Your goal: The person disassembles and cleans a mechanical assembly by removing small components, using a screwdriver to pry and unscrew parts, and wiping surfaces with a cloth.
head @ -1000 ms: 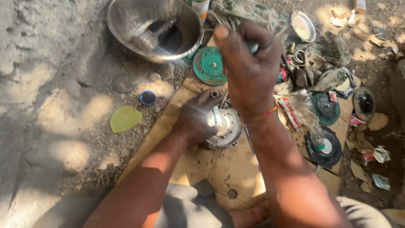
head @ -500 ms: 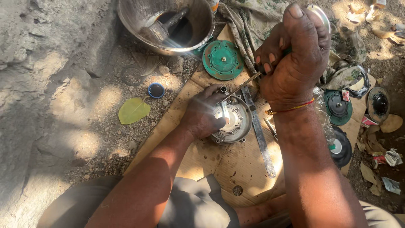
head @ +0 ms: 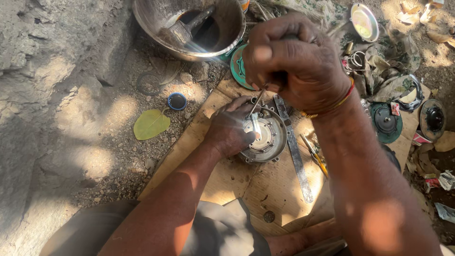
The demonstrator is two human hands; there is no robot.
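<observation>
Round housing on cardboard; flat bar just right; bowl behind; leaf & cap left.

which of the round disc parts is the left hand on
The silvery round metal housing on the cardboard, under the left hand. The green disc by the bowl and the dark green disc to the right lie untouched.

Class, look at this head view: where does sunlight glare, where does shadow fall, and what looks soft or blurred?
Head view: dappled sun, with glare on the round metal part under the left hand and along the bowl rim; shadow covers the ground at the left and the near forearms; the right hand, raised close to the camera, looks slightly soft.
</observation>
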